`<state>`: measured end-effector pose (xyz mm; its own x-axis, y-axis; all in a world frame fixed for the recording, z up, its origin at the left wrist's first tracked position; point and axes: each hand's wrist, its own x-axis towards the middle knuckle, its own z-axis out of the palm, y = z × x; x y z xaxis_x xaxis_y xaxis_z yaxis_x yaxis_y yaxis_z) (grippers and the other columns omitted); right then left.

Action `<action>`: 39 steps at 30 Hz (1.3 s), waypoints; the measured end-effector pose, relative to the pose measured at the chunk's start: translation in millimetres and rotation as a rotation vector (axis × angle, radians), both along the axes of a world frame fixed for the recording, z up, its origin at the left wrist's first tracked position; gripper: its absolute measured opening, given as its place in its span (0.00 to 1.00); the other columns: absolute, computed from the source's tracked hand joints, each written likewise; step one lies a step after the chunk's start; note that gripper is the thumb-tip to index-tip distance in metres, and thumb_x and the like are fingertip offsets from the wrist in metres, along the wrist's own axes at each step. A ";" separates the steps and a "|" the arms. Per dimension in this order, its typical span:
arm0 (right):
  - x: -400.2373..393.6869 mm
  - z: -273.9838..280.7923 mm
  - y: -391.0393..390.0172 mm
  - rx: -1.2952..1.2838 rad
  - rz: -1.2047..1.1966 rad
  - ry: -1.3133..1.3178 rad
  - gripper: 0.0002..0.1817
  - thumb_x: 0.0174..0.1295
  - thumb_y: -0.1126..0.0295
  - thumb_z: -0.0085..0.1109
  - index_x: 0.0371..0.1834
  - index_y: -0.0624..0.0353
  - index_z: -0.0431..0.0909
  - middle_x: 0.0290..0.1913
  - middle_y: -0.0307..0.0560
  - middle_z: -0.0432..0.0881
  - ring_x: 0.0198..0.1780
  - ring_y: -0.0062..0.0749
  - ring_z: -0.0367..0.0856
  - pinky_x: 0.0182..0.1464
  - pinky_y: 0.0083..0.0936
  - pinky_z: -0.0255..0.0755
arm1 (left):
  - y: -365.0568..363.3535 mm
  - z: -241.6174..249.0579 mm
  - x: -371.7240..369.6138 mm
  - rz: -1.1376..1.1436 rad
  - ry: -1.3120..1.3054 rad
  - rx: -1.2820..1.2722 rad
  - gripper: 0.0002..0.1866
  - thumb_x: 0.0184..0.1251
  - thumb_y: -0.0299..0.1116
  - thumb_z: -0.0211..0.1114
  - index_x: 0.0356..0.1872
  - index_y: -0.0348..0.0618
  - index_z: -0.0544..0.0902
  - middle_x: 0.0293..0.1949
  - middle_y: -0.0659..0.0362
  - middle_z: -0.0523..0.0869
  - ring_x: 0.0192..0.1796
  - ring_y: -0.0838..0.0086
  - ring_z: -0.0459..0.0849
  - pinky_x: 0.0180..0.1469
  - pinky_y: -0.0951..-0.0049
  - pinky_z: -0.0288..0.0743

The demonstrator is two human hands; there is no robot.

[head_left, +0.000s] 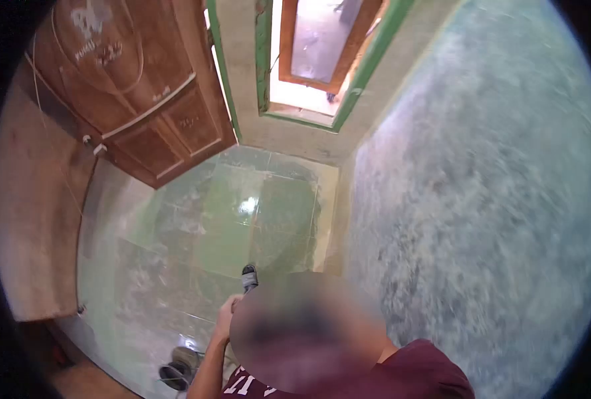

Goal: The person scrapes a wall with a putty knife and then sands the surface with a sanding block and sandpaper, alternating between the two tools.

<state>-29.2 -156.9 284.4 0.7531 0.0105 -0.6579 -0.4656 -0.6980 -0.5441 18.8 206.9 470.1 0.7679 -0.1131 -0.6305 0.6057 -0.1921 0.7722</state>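
My left hand point(230, 308) shows at the bottom centre, its fingers curled closed against the edge of a blurred patch. Just above it, a small grey thing with a dark rounded tip point(249, 276) sticks out over the floor; I cannot tell whether the hand grips it. My right forearm runs into the same blurred patch, which hides my right hand. The maroon shirt point(428, 369) with white lettering covers my body below. Green floor tiles point(226, 229) with pale smears and a bright reflection lie ahead of my hands.
A brown panelled wooden door point(156, 143) stands at upper left beside a brown panel point(39, 233). A green-framed window point(302, 120) is set in the far wall. Mottled grey wall point(468, 199) fills the right side. Dark footwear point(176, 372) shows low on the left.
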 end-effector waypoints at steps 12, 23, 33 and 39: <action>-7.2 10.7 -21.8 0.137 -0.641 -0.322 0.12 0.62 0.65 0.66 0.40 0.61 0.78 0.29 0.41 0.83 0.29 0.25 0.82 0.35 0.26 0.78 | -38.9 113.1 56.7 -0.329 -0.308 -0.325 0.10 0.73 0.28 0.65 0.50 0.37 0.79 0.39 0.59 0.88 0.40 0.77 0.87 0.44 0.74 0.80; -183.5 32.8 70.7 -0.009 -1.207 -0.167 0.09 0.61 0.66 0.68 0.35 0.60 0.80 0.29 0.45 0.84 0.30 0.32 0.82 0.35 0.35 0.76 | 4.4 111.6 65.5 -0.254 -0.352 -0.448 0.12 0.72 0.29 0.67 0.50 0.35 0.77 0.40 0.61 0.86 0.41 0.81 0.84 0.45 0.77 0.80; -114.2 103.3 103.0 -0.447 -1.233 -0.189 0.24 0.54 0.50 0.73 0.28 0.66 0.86 0.31 0.59 0.88 0.37 0.49 0.89 0.45 0.43 0.78 | 65.5 85.1 148.1 -0.501 -0.444 -0.262 0.15 0.75 0.32 0.64 0.55 0.39 0.73 0.40 0.60 0.84 0.43 0.79 0.83 0.44 0.76 0.77; -62.2 75.8 97.9 -0.330 -1.154 -0.314 0.19 0.53 0.56 0.70 0.35 0.64 0.87 0.34 0.59 0.89 0.41 0.48 0.89 0.46 0.40 0.80 | 20.8 107.5 151.9 -0.278 -0.358 -0.480 0.18 0.73 0.30 0.66 0.58 0.41 0.71 0.38 0.61 0.85 0.38 0.80 0.84 0.38 0.77 0.79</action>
